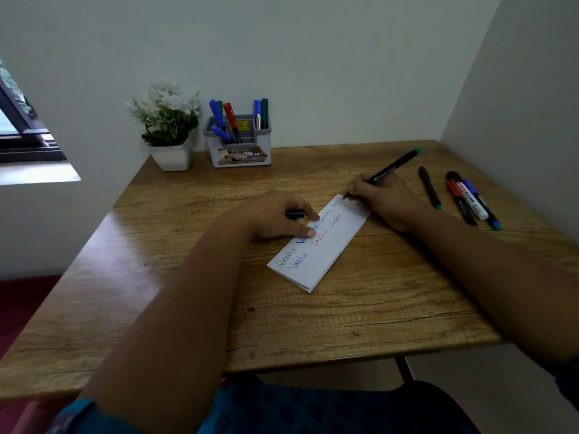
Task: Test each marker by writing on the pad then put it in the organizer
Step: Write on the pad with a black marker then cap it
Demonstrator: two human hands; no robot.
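A narrow white pad lies slanted on the wooden table, with several written words on it in blue and dark ink. My right hand grips a black marker with a green end, its tip on the pad's far end. My left hand presses the pad's left edge with its fingertips and holds a black cap. A grey organizer stands at the back with several blue, red and green markers in it. Several loose markers lie at the right.
A white pot of white flowers stands left of the organizer. Walls close the table in at the back and the right. A window is at the far left. The table's front edge is near my body.
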